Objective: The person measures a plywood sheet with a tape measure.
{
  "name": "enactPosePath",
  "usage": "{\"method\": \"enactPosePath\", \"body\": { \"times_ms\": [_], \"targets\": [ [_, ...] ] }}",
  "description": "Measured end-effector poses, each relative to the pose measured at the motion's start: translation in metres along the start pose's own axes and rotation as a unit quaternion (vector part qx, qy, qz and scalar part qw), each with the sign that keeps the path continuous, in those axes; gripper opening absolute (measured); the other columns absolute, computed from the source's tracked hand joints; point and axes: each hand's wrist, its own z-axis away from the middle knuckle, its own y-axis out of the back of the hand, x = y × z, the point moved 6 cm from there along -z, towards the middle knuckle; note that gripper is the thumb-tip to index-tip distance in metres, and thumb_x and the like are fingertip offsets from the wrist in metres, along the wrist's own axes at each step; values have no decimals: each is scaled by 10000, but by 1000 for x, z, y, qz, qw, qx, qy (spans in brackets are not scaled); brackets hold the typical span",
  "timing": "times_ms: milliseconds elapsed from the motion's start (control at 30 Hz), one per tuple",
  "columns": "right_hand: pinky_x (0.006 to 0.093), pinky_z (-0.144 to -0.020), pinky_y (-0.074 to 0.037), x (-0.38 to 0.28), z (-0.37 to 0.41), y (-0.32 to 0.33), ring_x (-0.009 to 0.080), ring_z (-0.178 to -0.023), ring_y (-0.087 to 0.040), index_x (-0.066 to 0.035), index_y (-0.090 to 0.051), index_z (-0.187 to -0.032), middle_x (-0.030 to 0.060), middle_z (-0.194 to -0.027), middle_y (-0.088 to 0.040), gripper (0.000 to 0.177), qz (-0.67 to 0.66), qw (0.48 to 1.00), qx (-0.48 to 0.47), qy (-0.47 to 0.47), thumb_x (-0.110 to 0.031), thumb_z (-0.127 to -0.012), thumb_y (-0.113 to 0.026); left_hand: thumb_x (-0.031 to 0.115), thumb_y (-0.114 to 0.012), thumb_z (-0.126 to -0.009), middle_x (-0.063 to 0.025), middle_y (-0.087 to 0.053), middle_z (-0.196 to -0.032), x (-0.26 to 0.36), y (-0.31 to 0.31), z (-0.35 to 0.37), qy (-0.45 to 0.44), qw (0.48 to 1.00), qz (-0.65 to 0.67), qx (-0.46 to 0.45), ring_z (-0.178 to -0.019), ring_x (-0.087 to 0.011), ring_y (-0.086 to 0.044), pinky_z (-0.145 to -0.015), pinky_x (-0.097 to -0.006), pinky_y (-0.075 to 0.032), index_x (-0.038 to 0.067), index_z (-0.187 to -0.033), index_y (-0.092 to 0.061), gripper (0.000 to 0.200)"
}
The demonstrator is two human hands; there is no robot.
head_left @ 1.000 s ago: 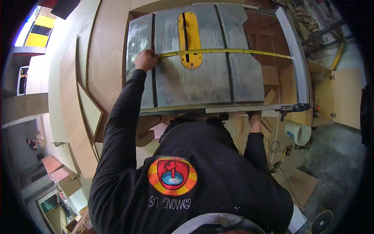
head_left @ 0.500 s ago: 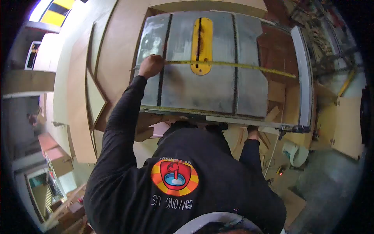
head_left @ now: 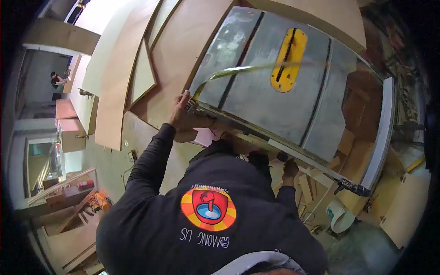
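Note:
At the near left corner of a grey saw table (head_left: 288, 110), my left hand (head_left: 179, 110) is closed on a tape measure. Its yellow blade (head_left: 229, 71) arches over the tabletop, blurred toward the right, crossing near the yellow slotted insert (head_left: 288, 59). My right hand (head_left: 289, 170) is lower right, under the table's front rail (head_left: 256, 133), fingers bent close to a dark knob (head_left: 282, 156). What those fingers grip is too small to make out.
Large wooden panels (head_left: 123, 82) lean and overlap left of the table. A grey fence rail (head_left: 378, 133) runs along the right side, with a white bucket (head_left: 341, 215) below. Another person (head_left: 57, 79) is far off at the upper left.
The view has turned and shifted. My left hand has moved from the tabletop to its near left corner; the blade, straight across before, now bows upward. My right hand remains by the front rail.

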Motion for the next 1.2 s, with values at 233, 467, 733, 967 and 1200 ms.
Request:
{"method": "enactPosePath", "body": {
  "times_ms": [233,467,733,967,1200],
  "targets": [
    [341,-576,-455,67,13,-55,179,-662,-615,-58,-660,-851,75,-738,-644,193,151,986,-74,4,-240,-887,-607,560,-495,-917,-27,-581,-685,-80,86,-19,-25,998,16,61,-628,-110,-556,-599,-265,-457,25,-957,-568,541],
    [370,-669,-484,22,79,-193,310,-761,-627,-22,-646,-901,160,-814,-649,195,443,848,-141,253,-210,-874,-603,508,-626,-844,-140,-664,-719,-31,137,-31,-174,926,-270,198,-714,-277,-672,-627,-341,-502,20,-1009,-562,519],
    [308,-763,-484,54,54,-310,203,-884,-588,-79,-615,-1090,66,-1012,-591,232,128,972,-191,57,-121,-869,-561,454,-717,-768,-152,-660,-803,4,111,-147,-351,844,-396,88,-759,-335,-633,-657,-417,-493,63,-874,-593,424],
    [423,-974,-429,-95,135,-375,367,-1150,-517,-58,-627,-1127,210,-1266,-542,365,461,849,-102,237,-85,-765,-597,533,-662,-775,-118,-567,-1246,-18,113,-218,-322,765,-557,-12,-1261,-377,-431,-929,-650,-346,125,-1214,-581,605],
    [410,-945,-441,-102,138,-393,307,-1079,-556,-54,-614,-1110,165,-1154,-591,288,263,914,-113,287,-78,-828,-561,508,-648,-813,-164,-521,-1318,-12,287,-123,-252,878,-380,147,-1229,-343,-480,-967,-517,-397,103,-1310,-494,659]
  ]
}}
